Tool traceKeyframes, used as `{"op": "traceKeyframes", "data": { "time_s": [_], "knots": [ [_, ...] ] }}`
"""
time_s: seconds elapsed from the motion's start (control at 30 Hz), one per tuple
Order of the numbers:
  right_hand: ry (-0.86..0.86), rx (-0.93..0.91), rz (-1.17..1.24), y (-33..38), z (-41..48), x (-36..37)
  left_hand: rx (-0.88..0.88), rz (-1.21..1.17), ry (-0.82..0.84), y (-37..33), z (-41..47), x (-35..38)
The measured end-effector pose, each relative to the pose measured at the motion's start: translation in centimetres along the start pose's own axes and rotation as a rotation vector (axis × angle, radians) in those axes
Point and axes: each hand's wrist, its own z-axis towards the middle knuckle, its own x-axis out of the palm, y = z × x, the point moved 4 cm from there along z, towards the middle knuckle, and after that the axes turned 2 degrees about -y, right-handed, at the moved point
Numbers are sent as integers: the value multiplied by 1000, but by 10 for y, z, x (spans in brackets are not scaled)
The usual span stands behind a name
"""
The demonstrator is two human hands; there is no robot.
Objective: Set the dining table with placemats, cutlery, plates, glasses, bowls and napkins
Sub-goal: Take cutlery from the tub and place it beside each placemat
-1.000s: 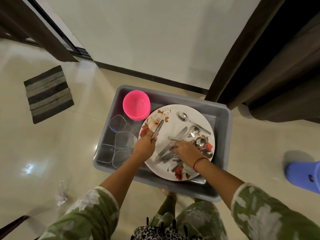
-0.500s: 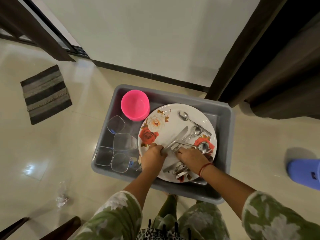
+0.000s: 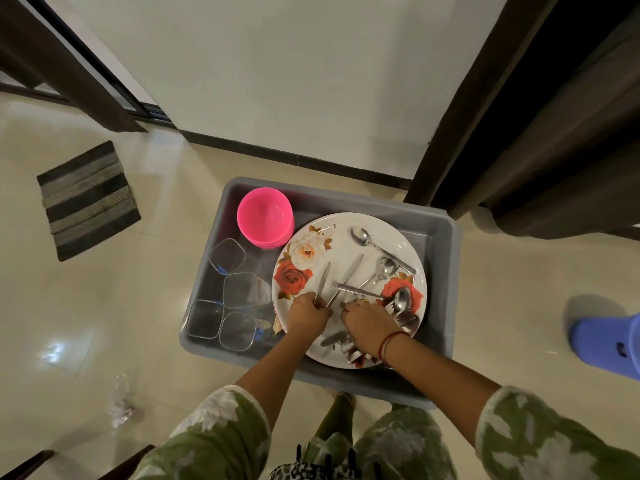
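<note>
Shiny floor holds a grey tub; over its plate, left hand grips knives, right hand grips cutlery.

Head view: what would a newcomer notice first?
The pink bowl pops, at the far left corner of the grey tub on the floor. Beside it a floral plate strewn with cutlery fills the tub's right side. There the left hand grips a knife and the right hand rests in the pile. Clear glasses cluster on the tub's left side.
</note>
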Motion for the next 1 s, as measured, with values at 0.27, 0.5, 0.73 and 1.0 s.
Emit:
{"op": "traceKeyframes", "data": {
  "time_s": [0.27, 0.5, 0.73, 1.0],
  "knots": [
    [20, -60, -23, 32, -4, 2, 15, -104, -73, 4, -22, -29],
    [122, -81, -293, 56, -9, 9, 95, -53, -96, 2, -42, -40],
    [127, -226, -279, 43, 9, -21, 152, -123, -188, 1, -63, -51],
    [-216, -142, 157, 21, -21, -58, 151, -461, -223, -7, -103, -79]
  ]
}}
